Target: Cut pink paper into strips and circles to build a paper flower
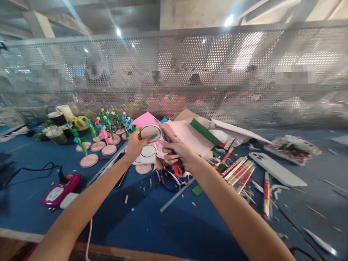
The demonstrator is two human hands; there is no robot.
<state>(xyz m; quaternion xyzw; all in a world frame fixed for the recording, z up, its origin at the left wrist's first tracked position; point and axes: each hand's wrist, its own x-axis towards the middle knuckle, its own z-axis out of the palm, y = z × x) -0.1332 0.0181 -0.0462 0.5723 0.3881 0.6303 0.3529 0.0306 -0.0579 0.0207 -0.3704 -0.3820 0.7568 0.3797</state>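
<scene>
My left hand [135, 144] pinches a round pale disc [150, 133] with a dark rim, holding it up above the table. My right hand [179, 154] is closed around a dark long tool with a red part [178, 169] near its lower end; its exact kind is unclear. The fingertips of this hand are close to the disc's right edge. Below the disc lies a white sheet [145, 154] marked with dark circles. Another pale pink disc [143, 169] is partly under that sheet.
Several small craft flowers on pink round bases [88, 160] stand at left. A purple power strip [60, 190] lies nearer. Pink sheets [188, 135], red-and-gold sticks [240, 172] and a white phone [278, 169] spread rightward. A perforated metal screen [172, 69] stands behind.
</scene>
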